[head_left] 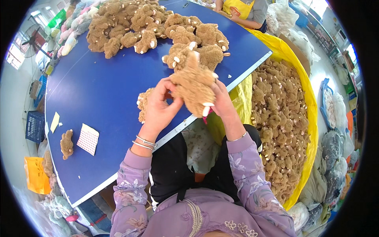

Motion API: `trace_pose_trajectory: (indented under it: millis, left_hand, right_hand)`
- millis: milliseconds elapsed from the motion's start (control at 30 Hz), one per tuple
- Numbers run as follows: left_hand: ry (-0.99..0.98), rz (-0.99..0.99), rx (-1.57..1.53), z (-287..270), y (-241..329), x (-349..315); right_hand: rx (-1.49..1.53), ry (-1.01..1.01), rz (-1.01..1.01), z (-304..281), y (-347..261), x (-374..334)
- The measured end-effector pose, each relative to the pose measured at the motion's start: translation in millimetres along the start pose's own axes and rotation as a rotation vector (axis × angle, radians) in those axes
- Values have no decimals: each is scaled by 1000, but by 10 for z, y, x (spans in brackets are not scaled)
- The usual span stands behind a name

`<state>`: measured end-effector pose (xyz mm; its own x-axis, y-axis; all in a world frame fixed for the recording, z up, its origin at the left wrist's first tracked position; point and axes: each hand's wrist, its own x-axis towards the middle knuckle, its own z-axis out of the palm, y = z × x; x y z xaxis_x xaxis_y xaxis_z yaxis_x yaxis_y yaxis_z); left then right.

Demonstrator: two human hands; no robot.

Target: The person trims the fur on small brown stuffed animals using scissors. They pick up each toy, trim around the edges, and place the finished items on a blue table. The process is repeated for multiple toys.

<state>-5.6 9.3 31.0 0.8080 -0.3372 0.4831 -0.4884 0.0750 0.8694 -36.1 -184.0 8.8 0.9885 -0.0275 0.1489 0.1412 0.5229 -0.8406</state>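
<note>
A brown fluffy plush animal piece with small white tips is held up over the table's near edge, slightly blurred. My left hand pinches its left side between thumb and fingers. With my right hand I grip its right side, fingers partly hidden behind the fur. A small magenta-red thing shows below the plush, close to my right hand; its kind cannot be made out. Another brown plush piece lies on the blue table, partly covered by my left hand.
A heap of brown plush pieces covers the table's far side. At right stands a yellow-lined container full of similar plush. On the left lie a small plush and a sticker sheet. Beyond the far edge is a co-worker in a yellow apron.
</note>
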Motion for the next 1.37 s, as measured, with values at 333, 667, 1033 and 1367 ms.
trace_pose_trajectory:
  millis: [333, 667, 1033, 1367]
  left_hand:
    - [-158, -105, 128, 92, -81, -61]
    - [-303, -545, -259, 138, 25, -38]
    - [-99, -764, -687, 128, -53, -21]
    - [-471, -621, -527, 158, -16, -40]
  right_hand:
    - [-150, -10, 89, 29, -13, -66]
    - [-926, 94, -99, 237, -212, -136]
    - [-423, 110, -24, 16, -216, -32]
    - [-144, 153, 13, -39, -249, -30]
